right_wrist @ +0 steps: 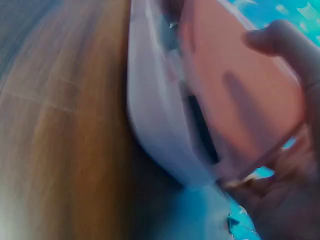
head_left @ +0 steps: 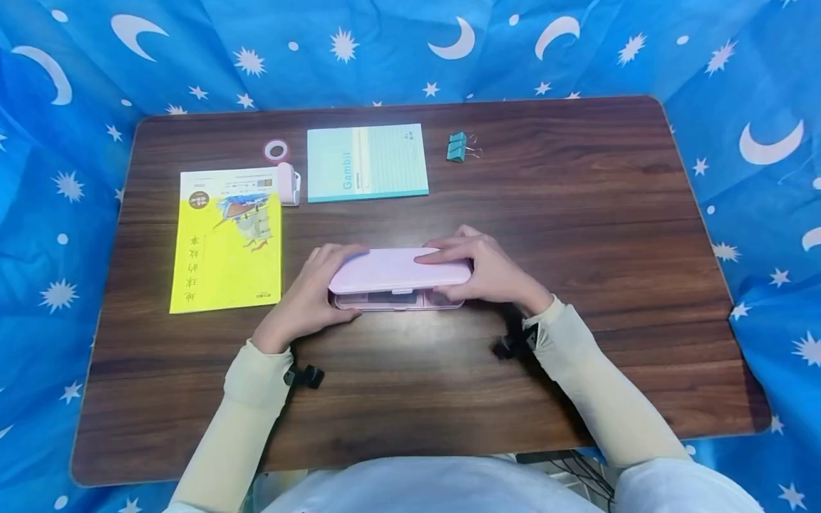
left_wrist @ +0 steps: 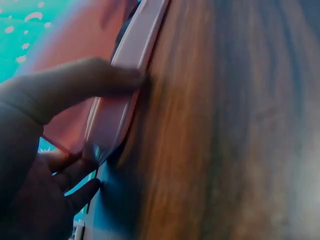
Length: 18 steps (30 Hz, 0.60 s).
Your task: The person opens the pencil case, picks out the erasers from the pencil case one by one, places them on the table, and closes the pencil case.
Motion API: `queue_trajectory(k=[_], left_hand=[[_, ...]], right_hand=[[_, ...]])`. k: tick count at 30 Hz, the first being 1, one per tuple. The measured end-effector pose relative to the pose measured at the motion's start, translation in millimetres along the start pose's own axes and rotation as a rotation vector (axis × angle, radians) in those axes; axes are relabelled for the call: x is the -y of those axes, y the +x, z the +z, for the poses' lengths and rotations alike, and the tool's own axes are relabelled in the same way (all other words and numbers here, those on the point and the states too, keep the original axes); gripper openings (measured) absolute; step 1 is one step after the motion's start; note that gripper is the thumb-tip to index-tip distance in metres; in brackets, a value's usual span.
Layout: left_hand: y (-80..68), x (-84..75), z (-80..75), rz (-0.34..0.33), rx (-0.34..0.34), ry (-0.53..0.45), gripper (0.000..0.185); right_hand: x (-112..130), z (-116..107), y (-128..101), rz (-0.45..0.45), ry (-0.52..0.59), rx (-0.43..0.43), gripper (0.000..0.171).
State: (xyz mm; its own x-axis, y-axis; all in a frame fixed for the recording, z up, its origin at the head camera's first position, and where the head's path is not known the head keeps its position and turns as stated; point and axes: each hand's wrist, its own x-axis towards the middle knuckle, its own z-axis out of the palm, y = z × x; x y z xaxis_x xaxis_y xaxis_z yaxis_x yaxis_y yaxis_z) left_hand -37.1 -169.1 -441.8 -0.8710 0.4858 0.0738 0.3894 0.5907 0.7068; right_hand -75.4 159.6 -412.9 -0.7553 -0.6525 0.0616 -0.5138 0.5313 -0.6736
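Note:
A pale pink pencil case lies crosswise near the middle of the table, its lid partly raised along the side towards the person. Through the gap some dark contents show, too little to identify. My left hand grips the case's left end, thumb on the front of the base and the other fingers around the back. At the other end my right hand holds the lid, with a finger on its top and the thumb by the front edge. The right wrist view is blurred.
A yellow book lies at the left, touching or close to a small pale pink object. Behind it sits a tape roll. A light green notebook and a teal binder clip lie towards the back.

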Motion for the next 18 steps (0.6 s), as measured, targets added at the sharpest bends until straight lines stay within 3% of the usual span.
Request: queue_trajectory(k=[5, 9, 13, 18], left_hand=[[-2.9, 3.1, 2.3, -0.017, -0.01, -0.032, 0.113], [-10.9, 3.8, 7.5, -0.073, -0.102, -0.021, 0.131], [-18.7, 5.4, 15.3, -0.124, -0.193, -0.021, 0.141], [-18.9, 8.6, 21.3, -0.113, -0.237, -0.056, 0.144]], right_hand=[[-5, -4, -3, 0.022, 0.14, -0.025, 0.047], [-5, -3, 3, 0.054, 0.245, -0.157, 0.033], [-4, -1, 16, 0.167, 0.262, -0.3, 0.026], [-8, -11, 22, 0.292, 0.256, -0.367, 0.036]])
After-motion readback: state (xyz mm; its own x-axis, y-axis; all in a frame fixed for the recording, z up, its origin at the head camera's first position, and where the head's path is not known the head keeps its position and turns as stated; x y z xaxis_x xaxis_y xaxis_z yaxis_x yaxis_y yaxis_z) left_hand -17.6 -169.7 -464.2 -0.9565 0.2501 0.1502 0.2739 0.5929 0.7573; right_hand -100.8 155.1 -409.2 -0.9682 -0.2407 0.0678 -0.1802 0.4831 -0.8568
